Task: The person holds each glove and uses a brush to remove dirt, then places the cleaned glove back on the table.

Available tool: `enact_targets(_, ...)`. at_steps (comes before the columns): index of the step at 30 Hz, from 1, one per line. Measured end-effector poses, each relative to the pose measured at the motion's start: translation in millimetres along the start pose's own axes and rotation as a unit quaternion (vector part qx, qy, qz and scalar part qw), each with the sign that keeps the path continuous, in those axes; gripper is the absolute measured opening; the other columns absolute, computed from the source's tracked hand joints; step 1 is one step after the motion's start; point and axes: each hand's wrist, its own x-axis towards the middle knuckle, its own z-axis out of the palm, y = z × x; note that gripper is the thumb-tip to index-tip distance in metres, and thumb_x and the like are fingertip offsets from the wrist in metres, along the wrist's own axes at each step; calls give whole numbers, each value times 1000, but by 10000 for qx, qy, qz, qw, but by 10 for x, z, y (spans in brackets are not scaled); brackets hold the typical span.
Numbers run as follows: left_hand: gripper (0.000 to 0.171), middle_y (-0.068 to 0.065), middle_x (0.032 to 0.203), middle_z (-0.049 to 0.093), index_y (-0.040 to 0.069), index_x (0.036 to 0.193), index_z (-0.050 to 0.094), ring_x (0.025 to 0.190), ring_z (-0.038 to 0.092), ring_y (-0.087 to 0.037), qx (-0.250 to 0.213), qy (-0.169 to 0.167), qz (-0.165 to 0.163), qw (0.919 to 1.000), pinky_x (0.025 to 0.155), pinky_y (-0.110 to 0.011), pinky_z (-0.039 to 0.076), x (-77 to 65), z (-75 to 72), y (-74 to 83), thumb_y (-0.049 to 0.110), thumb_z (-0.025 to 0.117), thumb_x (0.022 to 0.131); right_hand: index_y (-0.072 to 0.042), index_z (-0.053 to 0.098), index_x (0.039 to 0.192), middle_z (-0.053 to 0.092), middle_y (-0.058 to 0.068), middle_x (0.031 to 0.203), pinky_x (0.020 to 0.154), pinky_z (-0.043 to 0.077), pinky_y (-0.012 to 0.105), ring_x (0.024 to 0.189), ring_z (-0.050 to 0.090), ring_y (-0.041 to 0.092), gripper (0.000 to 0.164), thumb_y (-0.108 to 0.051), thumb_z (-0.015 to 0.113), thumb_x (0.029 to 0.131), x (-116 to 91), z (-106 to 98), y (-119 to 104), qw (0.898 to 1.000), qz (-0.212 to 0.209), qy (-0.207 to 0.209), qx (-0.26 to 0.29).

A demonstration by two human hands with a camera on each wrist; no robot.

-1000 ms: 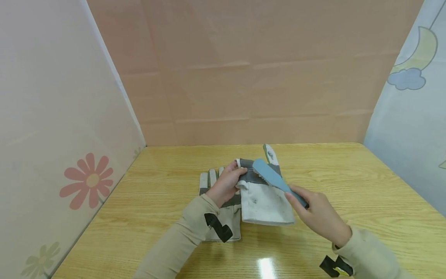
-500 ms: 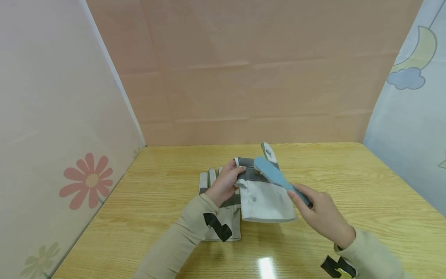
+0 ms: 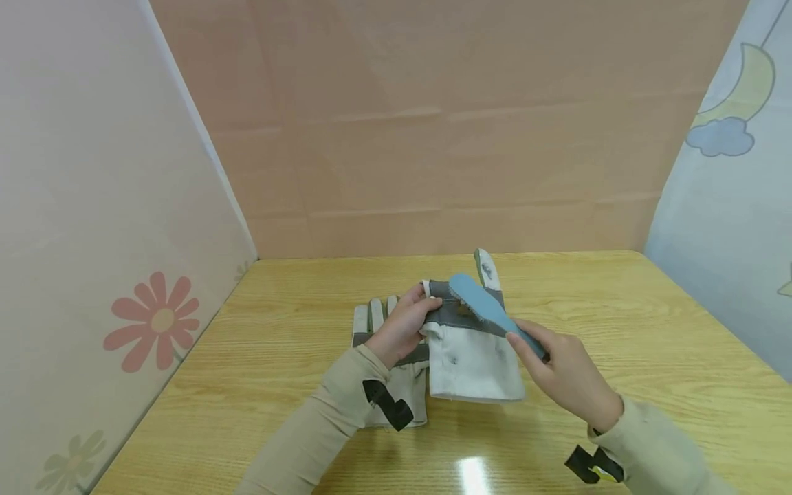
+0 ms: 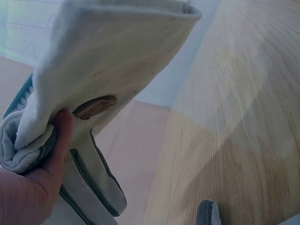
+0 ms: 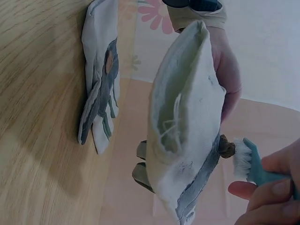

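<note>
My left hand (image 3: 405, 326) grips the side edge of a white and grey work glove (image 3: 473, 368), holding it raised with its cuff toward me. In my right hand (image 3: 566, 375) is the handle of a blue brush (image 3: 489, 307), its head over the glove's grey band. White bristles (image 5: 241, 159) face a small brown lump (image 5: 227, 146) on that band in the right wrist view. The left wrist view shows my thumb pressing the fabric beside a brown patch (image 4: 95, 107) on the glove's other face.
A second matching glove (image 3: 405, 392) lies flat on the wooden table (image 3: 260, 385), partly hidden behind my left hand and sleeve. Printed side walls (image 3: 155, 206) and a tan back panel (image 3: 433, 137) enclose the table.
The brush has shifted slightly right and down, then back left, staying over the grey band. The held glove has tilted a little, its thumb now farther right. Both hands keep their grips.
</note>
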Motion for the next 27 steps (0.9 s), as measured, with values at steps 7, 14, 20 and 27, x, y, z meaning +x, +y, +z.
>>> enact_targets(7, 45, -19, 146, 35, 8, 144, 25, 133, 38, -34, -302, 344, 40, 9989, 108, -46, 35, 40, -41, 11, 10, 36, 100, -4, 63, 115, 27, -12, 49, 39, 27, 18, 42, 17, -5, 25, -16, 51, 97, -87, -32, 44, 9985, 418, -339, 65)
enact_targets(14, 45, -18, 146, 35, 8, 144, 26, 133, 39, -33, -385, 369, -11, 9986, 109, -45, 35, 46, -32, 46, 10, 35, 100, -4, 63, 114, 27, -12, 50, 39, 27, 18, 43, 17, -5, 24, -14, 52, 96, -157, -45, 127, 9986, 468, -244, -6)
enact_targets(20, 47, -16, 148, 34, 9, 145, 25, 135, 37, -32, -458, 410, -43, 9981, 110, -44, 34, 47, -48, 52, 10, 36, 100, -4, 64, 113, 27, -11, 50, 39, 27, 19, 43, 16, -4, 23, -15, 52, 96, -193, -49, 168, 9976, 634, -269, 30)
enact_targets(27, 49, -15, 149, 33, 10, 147, 23, 135, 37, -31, -513, 473, -126, 9975, 109, -44, 34, 42, -47, 57, 10, 37, 100, -2, 63, 112, 28, -11, 50, 39, 27, 19, 42, 17, -4, 23, -14, 52, 96, -196, -83, 170, 9979, 617, -179, -37)
